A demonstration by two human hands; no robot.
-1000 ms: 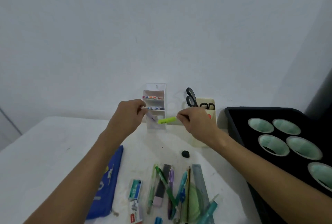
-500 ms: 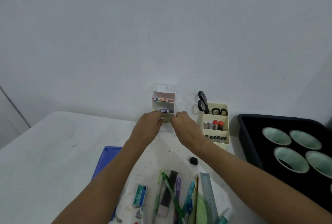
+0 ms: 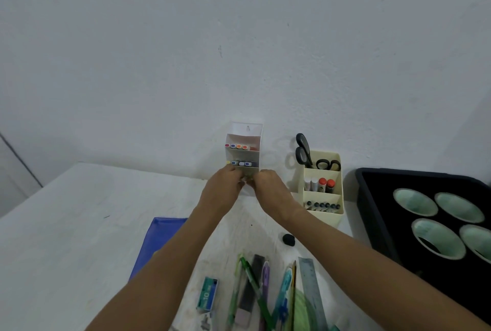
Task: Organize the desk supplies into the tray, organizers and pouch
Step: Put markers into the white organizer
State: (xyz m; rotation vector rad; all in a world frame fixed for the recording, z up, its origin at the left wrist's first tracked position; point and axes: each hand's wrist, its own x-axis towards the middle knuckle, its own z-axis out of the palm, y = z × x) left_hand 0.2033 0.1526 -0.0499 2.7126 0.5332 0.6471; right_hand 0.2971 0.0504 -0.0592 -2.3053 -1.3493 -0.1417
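At the lower left of the frame a flat blue fabric pouch [image 3: 159, 240] lies on the white desk [image 3: 66, 224], partly under the left forearm. Right of it, along the lower edge, the unsorted supplies remain loose: a small green-and-white staple box [image 3: 207, 295], a fan of green, purple and teal pens [image 3: 261, 291] and a grey metal ruler [image 3: 311, 293], with a small black eraser [image 3: 288, 239] above them. At the centre, against the wall, stands a white three-tier plastic organizer [image 3: 243, 154] with coloured marker caps showing in its upper two tiers. The left hand [image 3: 225, 184] and right hand [image 3: 268, 184] meet at its lowest tier, fingers curled inward; what they pinch, if anything, is hidden, so their grip cannot be told. Further right stands a cream compartmented organizer [image 3: 322, 190] holding black-handled scissors [image 3: 304, 150], and at the far right a black tray [image 3: 425, 213] with pale green cups. Likely risk: the light organizer, pushed from the front by both hands, could tip back or slide, spilling the stored markers; a marker seated unevenly could roll out onto the desk.
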